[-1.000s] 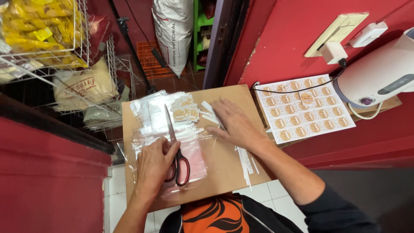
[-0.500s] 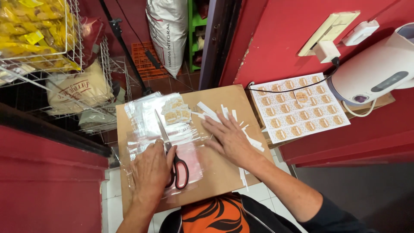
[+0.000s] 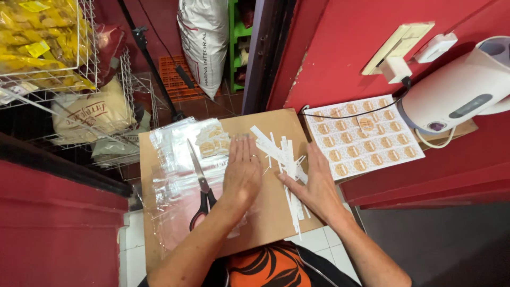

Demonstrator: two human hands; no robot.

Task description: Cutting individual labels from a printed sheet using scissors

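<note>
Flat and open on the brown table (image 3: 265,223): left hand (image 3: 241,171) just beside the scissors (image 3: 201,186) on clear plastic bags (image 3: 170,180); right hand (image 3: 317,183) pressing white paper strips (image 3: 281,157) (fingers spread). Farther off, a sticker sheet (image 3: 364,139).

Crowded board, open strip between the hands

Scissors (image 3: 202,183) and clear plastic bags (image 3: 175,180) are taking up the left of the cardboard board (image 3: 276,212), cut paper strips (image 3: 284,159) are cluttering its right, and bare board is showing between the left hand (image 3: 241,170) and right hand (image 3: 316,183); a sticker sheet (image 3: 364,135) and white appliance (image 3: 457,90) are blocking the right.
</note>
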